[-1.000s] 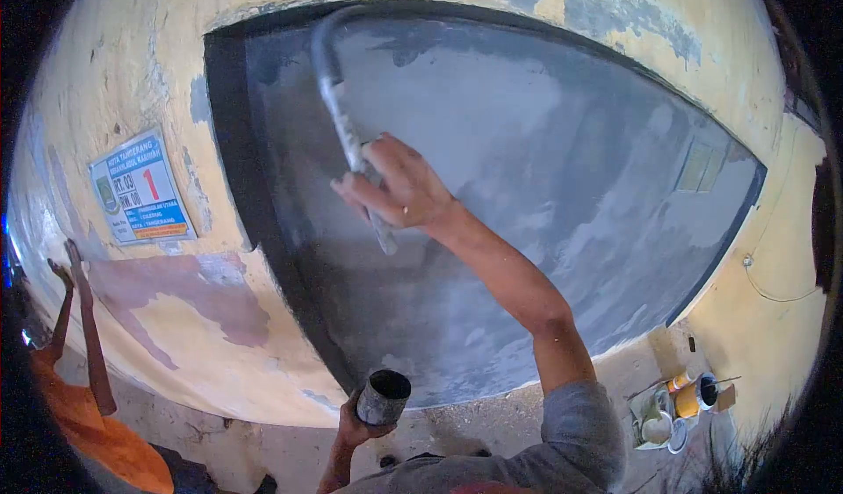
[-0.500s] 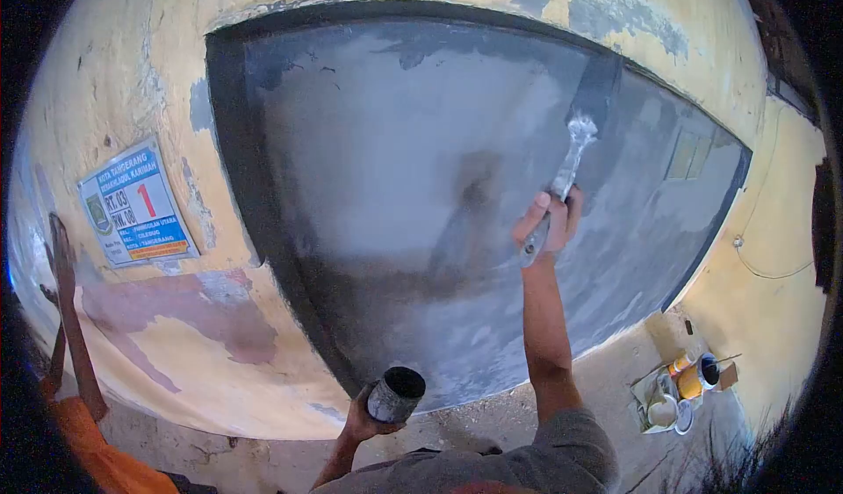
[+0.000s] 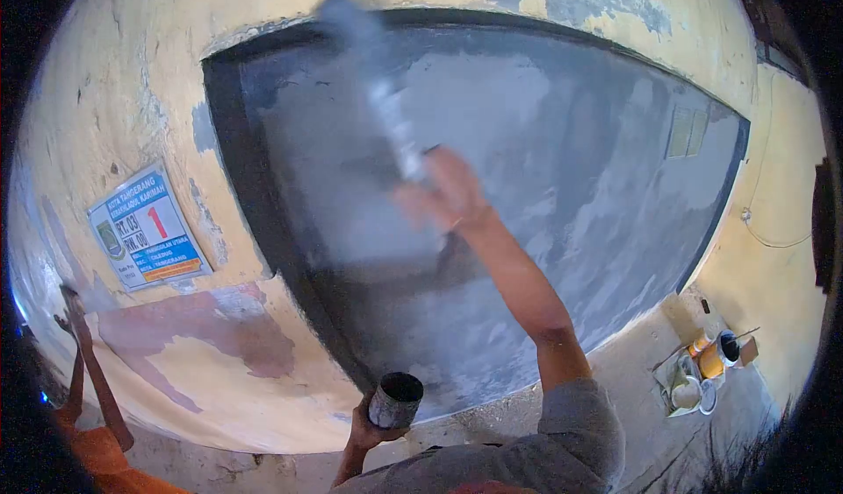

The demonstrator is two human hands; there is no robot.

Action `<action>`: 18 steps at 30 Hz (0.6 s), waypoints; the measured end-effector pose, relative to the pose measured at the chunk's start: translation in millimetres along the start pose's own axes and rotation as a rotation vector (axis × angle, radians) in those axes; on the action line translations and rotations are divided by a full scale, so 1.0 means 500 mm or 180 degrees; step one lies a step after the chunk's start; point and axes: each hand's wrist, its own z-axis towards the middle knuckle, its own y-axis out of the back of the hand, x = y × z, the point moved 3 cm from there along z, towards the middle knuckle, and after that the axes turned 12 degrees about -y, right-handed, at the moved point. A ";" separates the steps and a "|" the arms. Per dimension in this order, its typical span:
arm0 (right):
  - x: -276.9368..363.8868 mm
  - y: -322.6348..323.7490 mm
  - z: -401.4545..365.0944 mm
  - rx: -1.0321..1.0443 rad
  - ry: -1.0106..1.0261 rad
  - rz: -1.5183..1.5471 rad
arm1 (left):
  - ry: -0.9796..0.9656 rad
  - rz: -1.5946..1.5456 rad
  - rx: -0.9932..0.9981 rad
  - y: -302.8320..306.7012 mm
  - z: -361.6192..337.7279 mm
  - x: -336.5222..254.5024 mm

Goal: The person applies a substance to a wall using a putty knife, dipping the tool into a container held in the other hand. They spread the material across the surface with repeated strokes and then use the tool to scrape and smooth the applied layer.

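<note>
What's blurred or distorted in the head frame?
Head view: motion blur smears the right hand and the paintbrush. The left hand and its tin can are sharp. Head view: fisheye bows the edges of the grey wall panel, with black vignette at the corners.
</note>
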 end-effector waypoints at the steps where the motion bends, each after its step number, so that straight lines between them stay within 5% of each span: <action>1: -0.017 0.046 -0.002 -0.0245 -0.1451 0.1284 | 0.0103 -0.0043 -0.0064 0.006 -0.008 0.028; 2: -0.027 0.077 -0.015 -0.0493 -0.2897 0.2570 | 0.0208 -0.0091 -0.0127 0.009 -0.009 0.032; 4: -0.077 0.118 -0.056 -0.2139 -0.1401 0.0338 | 0.0148 0.0064 -0.0062 0.013 -0.011 0.006; 5: -0.076 0.134 -0.063 -0.2137 -0.1395 0.0330 | 0.0085 0.0215 -0.0008 0.013 -0.009 -0.008; 7: -0.027 0.156 -0.077 -0.2624 -0.0386 -0.1673 | 0.0330 -0.0448 -0.0148 0.014 -0.014 0.031; 8: -0.019 0.147 -0.070 -0.2620 -0.0384 -0.1672 | 0.0561 -0.1093 -0.0284 0.014 -0.017 0.050; 10: 0.005 0.100 -0.052 -0.2672 -0.0180 -0.1315 | 0.0454 -0.0841 -0.0235 0.018 -0.025 0.054; 12: -0.003 0.015 -0.020 -0.2211 -0.1399 0.0286 | 0.0216 -0.0321 -0.0125 0.023 -0.018 0.027; 14: 0.103 -0.011 0.058 -0.0889 -0.3432 0.2866 | -0.0032 0.0179 -0.0022 0.019 -0.012 0.009; 16: 0.079 -0.071 0.045 0.0658 -0.2206 0.1774 | 0.0202 -0.0343 -0.0201 0.012 -0.011 0.026; 17: 0.081 -0.079 0.051 0.0667 -0.2196 0.1776 | 0.0453 -0.0860 -0.0385 0.009 -0.015 0.044; 18: 0.117 -0.073 0.060 0.0183 -0.0292 0.0708 | 0.0459 -0.0861 -0.0398 0.007 -0.024 0.089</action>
